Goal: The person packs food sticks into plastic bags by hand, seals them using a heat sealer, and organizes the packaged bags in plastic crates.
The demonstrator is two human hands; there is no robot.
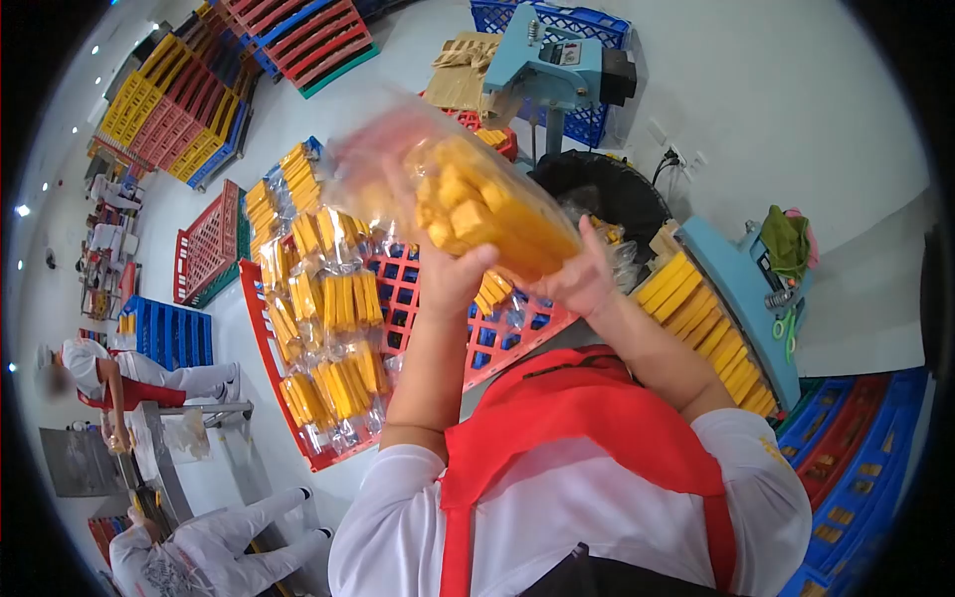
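Observation:
A clear plastic bag of yellow-orange chunks (468, 204) is tilted in front of me, its upper left end smeared by motion. My left hand (448, 274) is closed on the bag's near left side, thumb pressed against it and the other fingers partly hidden behind. At the bag's lower right corner, my right hand (582, 279) grips the plastic. Beneath the bag stands a red crate (398, 298), with clear packs of yellow sticks (343, 303) lying in rows on its left part.
A light-blue sealing machine (542, 65) stands ahead. To the right are a black-lined bin (597, 184), rows of yellow sticks (706, 328) beside another blue machine (741, 303), and blue crates (856, 468). Co-workers (95, 368) and stacked crates (164, 114) are at left.

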